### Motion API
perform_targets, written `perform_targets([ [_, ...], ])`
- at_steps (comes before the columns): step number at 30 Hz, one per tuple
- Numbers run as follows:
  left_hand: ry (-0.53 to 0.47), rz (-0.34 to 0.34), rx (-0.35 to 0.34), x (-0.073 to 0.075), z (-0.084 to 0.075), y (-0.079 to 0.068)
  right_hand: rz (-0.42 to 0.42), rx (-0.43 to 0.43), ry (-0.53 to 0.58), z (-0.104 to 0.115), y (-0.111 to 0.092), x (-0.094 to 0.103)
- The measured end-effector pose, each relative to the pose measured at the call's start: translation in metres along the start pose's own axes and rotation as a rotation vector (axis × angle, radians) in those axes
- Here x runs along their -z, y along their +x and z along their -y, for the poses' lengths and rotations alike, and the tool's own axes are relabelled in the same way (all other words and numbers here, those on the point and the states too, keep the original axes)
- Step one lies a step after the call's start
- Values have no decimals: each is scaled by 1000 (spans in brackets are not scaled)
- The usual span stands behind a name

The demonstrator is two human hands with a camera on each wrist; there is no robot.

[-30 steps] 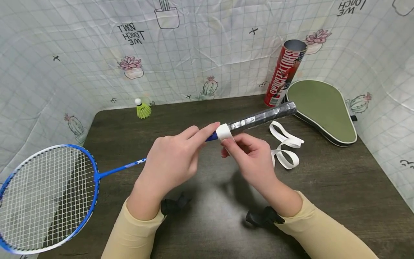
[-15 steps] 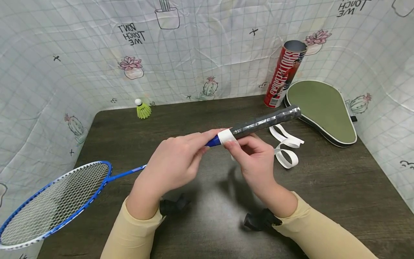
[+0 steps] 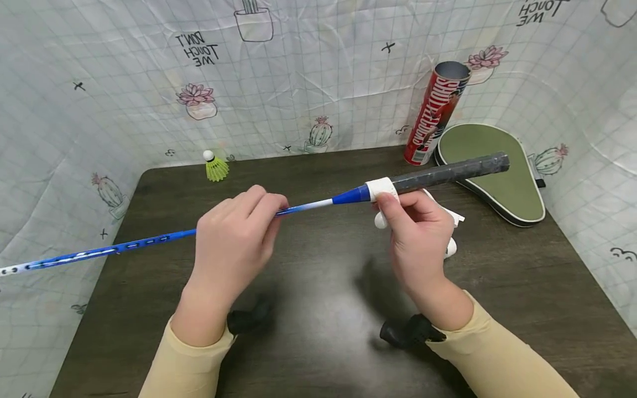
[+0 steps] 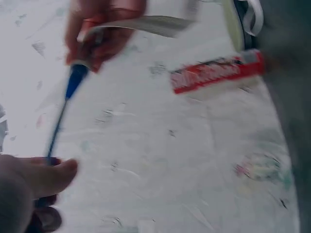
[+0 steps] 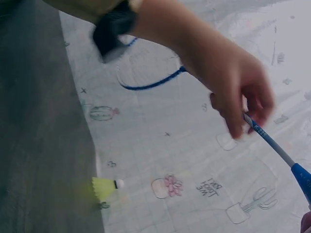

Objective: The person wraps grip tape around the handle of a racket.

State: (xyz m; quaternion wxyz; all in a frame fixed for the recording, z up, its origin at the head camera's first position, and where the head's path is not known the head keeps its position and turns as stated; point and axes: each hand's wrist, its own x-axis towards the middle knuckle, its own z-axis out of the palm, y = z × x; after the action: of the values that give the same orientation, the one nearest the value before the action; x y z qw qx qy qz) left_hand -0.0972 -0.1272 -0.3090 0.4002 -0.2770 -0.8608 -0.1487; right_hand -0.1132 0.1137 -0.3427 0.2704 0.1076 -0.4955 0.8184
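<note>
A blue-and-white badminton racket [image 3: 308,206] is held off the table, its head edge-on at the left of the head view. My left hand [image 3: 234,237] grips the thin shaft, fingers curled round it. My right hand [image 3: 418,232] pinches white tape [image 3: 380,189] against the lower handle, beside the blue cone [image 3: 352,195]. Above that tape the handle [image 3: 453,171] is dark grey. The rest of the white strip trails behind the right hand, partly hidden; the left wrist view shows a blurred length of the strip [image 4: 155,25] hanging from the fingers.
At the back right stands a red shuttlecock tube [image 3: 435,113], beside an olive paddle-shaped case [image 3: 490,166]. A yellow shuttlecock [image 3: 215,167] lies at the back left of the dark table [image 3: 308,309]. Printed cloth [image 3: 298,72] surrounds the table's back and sides.
The left hand has slid from near the cone down the shaft towards the head. The racket has rolled, its head now edge-on, and its handle has shifted right with the right hand.
</note>
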Motion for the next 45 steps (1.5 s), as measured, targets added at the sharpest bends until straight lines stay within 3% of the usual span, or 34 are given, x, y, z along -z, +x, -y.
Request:
perform_targets([
  [4,30,-264,-27,2,9,-9,-40,1,68,5,8,1],
  [7,34,-439,-38,1,13,-12,-36,-29,45,8,11,3],
  [11,14,-551,-25,-2,16,-11,52,-47,11,12,10,9],
  [15,-14,-576,20,-3,15,-9,146,8,-18,13,8,14],
  [19,-58,-585,34,-3,14,-7,146,77,-113,15,7,16],
  [22,-86,-600,4,-3,16,-8,130,95,-139,15,8,14],
  [29,-98,-575,-81,-3,23,-14,102,108,-129,10,10,11],
  [37,-100,-490,-52,-2,21,-15,69,95,-168,6,9,11],
  [41,-81,-534,-29,-4,15,-11,58,76,-182,7,8,14],
  [45,-93,-587,1,-6,11,-5,99,33,-139,8,7,16],
])
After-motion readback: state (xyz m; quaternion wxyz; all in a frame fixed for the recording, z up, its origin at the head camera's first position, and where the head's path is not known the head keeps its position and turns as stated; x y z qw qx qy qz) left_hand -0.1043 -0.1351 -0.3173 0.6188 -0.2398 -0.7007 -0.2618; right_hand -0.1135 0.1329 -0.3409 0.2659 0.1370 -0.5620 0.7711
